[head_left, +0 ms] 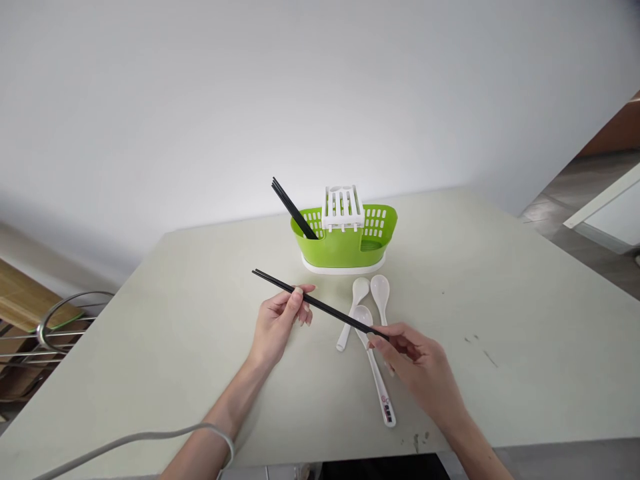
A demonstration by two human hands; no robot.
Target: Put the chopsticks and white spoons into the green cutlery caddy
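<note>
We hold black chopsticks (320, 305) above counter (500, 320): left hand (277, 323) fingers pinch middle, right hand (417, 363) fingers pinch end. Green holder (345, 243) at 12 o'clock already has chopsticks; three white spoons (373, 320) lie outside.

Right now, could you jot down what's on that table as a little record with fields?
left hand: pinches black chopsticks near the far end
right hand: grips the same chopsticks at the near end
chopsticks: held level above the table
green holder: upright, white insert in the middle, more black chopsticks leaning in its left compartment
white spoons: three, lying before the holder
wire rack: off the table's left edge
</note>
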